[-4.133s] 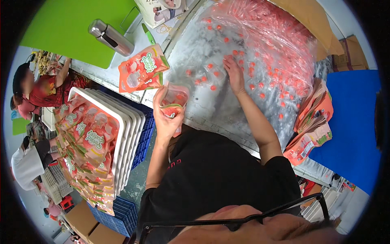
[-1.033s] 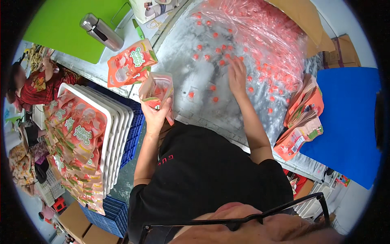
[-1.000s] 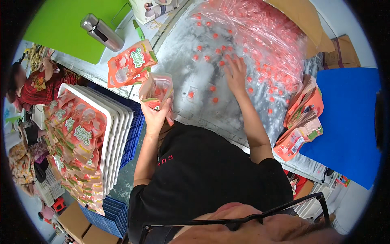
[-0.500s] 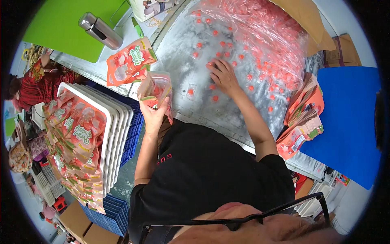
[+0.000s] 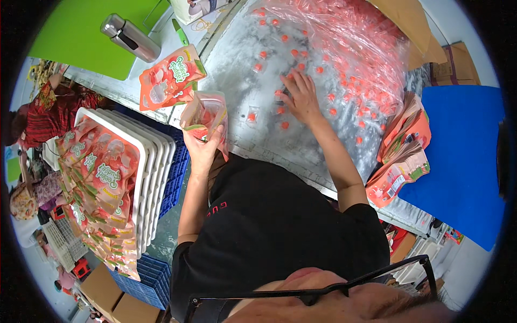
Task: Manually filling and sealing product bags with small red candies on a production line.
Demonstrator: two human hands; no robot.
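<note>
Your left hand [image 5: 202,148] grips the open pouch [image 5: 205,114] just beside the metal table [image 5: 242,64], its contents hard to make out. Your right hand [image 5: 301,97], fingers spread flat on small red sachets [image 5: 283,125], has moved leftward across them since half a second ago.

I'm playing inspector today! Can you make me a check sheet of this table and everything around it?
Surface: grey metal table, scuffed.
Job's things: open pouch; small red sweets scattered on the table; clear bag of sweets.
Clutter: printed pouch, steel flask, flat pouch stack.
Hands: left hand holds the open pouch; right hand lies flat on the sweets.
Cables: nothing seen.
Surroundings: white trays with filled pouches, blue crates, another person at the left.
</note>
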